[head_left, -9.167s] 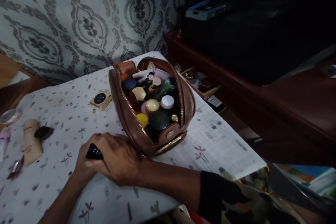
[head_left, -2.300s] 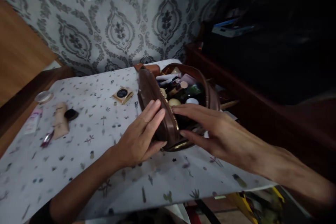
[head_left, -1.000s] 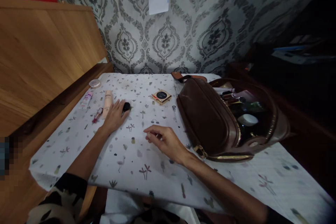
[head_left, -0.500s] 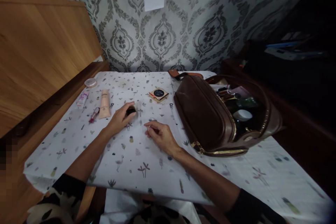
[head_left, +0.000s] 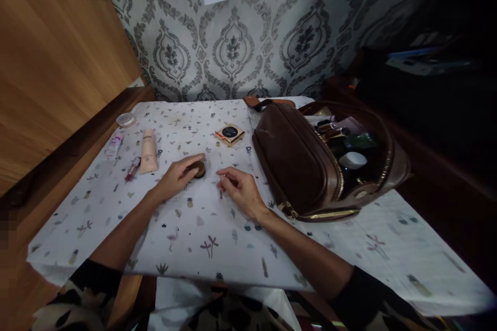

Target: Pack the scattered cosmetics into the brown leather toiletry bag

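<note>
My left hand (head_left: 175, 180) rests on the table with its fingers curled over a small round dark compact (head_left: 199, 169), holding it against the cloth. Just to its right, my right hand (head_left: 241, 189) lies with fingers curled in a loose pinch, a finger's length from the compact; I cannot make out whether anything is between its fingers. An open brown leather cosmetic bag (head_left: 301, 160) stands to the right of both hands, full of jars and tubes.
A gold square compact (head_left: 230, 134) lies behind the hands. At the left are a beige tube (head_left: 148, 151), a pink tube (head_left: 114, 145), a small red lip product (head_left: 132, 169) and a round clear lid (head_left: 125, 119). The printed white tablecloth (head_left: 202, 238) covers the table; a wooden cabinet (head_left: 50, 67) stands left.
My left hand has drawn the round compact from beside the beige tube toward the table's middle. My right hand has moved up close to it. The bag has not moved.
</note>
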`<action>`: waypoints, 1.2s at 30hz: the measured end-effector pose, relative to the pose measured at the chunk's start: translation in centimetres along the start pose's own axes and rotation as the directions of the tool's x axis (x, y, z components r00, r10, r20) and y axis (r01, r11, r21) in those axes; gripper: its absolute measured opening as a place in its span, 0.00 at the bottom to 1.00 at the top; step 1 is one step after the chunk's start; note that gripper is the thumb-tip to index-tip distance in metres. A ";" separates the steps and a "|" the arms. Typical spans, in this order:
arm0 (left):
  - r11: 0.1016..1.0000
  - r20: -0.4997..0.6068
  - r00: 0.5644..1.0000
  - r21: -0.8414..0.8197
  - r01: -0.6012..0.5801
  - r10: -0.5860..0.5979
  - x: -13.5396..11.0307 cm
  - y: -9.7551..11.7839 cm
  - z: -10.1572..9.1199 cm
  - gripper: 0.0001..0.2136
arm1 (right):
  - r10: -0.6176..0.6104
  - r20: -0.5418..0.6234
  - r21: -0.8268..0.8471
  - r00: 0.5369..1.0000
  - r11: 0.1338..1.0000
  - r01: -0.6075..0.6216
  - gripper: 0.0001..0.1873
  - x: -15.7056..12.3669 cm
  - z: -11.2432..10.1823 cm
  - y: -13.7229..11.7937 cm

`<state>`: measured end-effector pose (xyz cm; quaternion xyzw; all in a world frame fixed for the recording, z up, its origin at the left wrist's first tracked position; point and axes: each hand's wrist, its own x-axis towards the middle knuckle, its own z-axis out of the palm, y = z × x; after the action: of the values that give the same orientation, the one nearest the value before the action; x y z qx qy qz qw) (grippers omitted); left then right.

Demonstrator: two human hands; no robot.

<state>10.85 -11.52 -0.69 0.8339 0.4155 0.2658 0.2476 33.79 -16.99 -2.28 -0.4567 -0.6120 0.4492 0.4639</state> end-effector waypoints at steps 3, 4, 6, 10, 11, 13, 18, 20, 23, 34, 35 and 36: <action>0.993 -0.030 0.999 0.118 0.016 -0.013 0.0 -0.8 0.0 0.29 | 0.000 -0.002 -0.019 1.000 1.000 0.000 0.14 0.1 0.1 0.3; 0.987 -0.035 0.999 0.158 0.009 -0.004 0.0 -1.1 0.0 0.29 | -0.001 -0.001 -0.022 1.000 1.000 0.001 0.14 0.1 0.1 0.4; 0.979 -0.037 0.999 0.203 -0.014 0.022 -0.1 -1.4 0.1 0.28 | -0.010 0.005 -0.043 1.000 0.999 0.010 0.15 0.1 0.1 0.6; 0.977 -0.042 0.993 0.190 -0.098 0.108 -0.3 -0.8 0.7 0.27 | -0.049 -0.009 -0.129 0.999 0.991 0.048 0.15 0.2 0.0 0.5; 0.975 -0.030 0.990 0.183 -0.127 0.135 -0.3 -0.4 0.9 0.26 | -0.057 -0.012 -0.145 0.998 0.988 0.055 0.15 0.2 0.0 0.4; 0.966 0.020 0.982 0.176 -0.188 0.187 -0.3 0.4 1.5 0.24 | -0.070 -0.006 -0.170 0.998 0.983 0.068 0.16 0.2 -0.1 0.2; 0.948 0.124 0.955 0.145 -0.285 0.268 -0.4 1.5 2.0 0.22 | -0.102 0.035 -0.215 0.994 0.971 0.108 0.21 0.2 -0.2 0.3; 0.957 0.126 0.962 0.136 -0.258 0.241 -0.6 1.4 1.8 0.25 | -0.096 0.056 -0.231 0.994 0.967 0.106 0.26 0.1 -0.1 0.5; 0.979 0.148 0.976 0.106 -0.174 0.158 -0.8 1.1 1.4 0.27 | -0.078 0.073 -0.245 0.994 0.965 0.093 0.27 0.1 0.0 0.7; 0.997 0.017 0.999 0.060 -0.042 0.041 -0.8 1.1 4.3 0.37 | -0.098 0.089 -0.338 0.991 0.933 0.122 0.32 -0.1 -0.3 -0.3; 0.996 0.030 0.998 0.067 -0.051 0.049 -0.8 1.1 4.4 0.38 | -0.095 0.097 -0.351 0.991 0.928 0.123 0.32 -0.1 -0.3 -0.3; 0.996 0.045 0.997 0.073 -0.060 0.057 -0.8 1.1 4.4 0.38 | -0.093 0.104 -0.362 0.990 0.924 0.125 0.32 -0.1 -0.3 -0.3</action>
<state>13.92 -13.65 -3.45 0.8598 0.3952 0.2393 0.2173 34.03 -17.07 -1.96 -0.4811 -0.7287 0.3193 0.3682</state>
